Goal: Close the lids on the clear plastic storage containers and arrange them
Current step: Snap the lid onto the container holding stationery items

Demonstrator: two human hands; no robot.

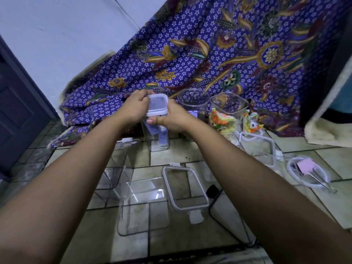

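A tall clear container [159, 139] stands on the tiled floor with a white-rimmed square lid [157, 105] on its top. My left hand [136, 107] grips the lid's left side. My right hand [174, 117] grips its right and front side, thumb pressed at the front edge. Nearer me an open clear square container [143, 204] stands beside a loose rectangular lid [184, 187]. Another open clear container [112, 180] is at its left. Behind my hands stand a round clear jar [193, 101] and a square clear container [229, 105], both open.
A purple floral cloth [209, 54] drapes behind the containers. Colourful snack packets [222, 121] lie right of my hands. At the right are a rectangular lid [270, 149] and a round lid [291, 172] with metal tongs [322, 181] on it. A black cable [213, 206] crosses the floor.
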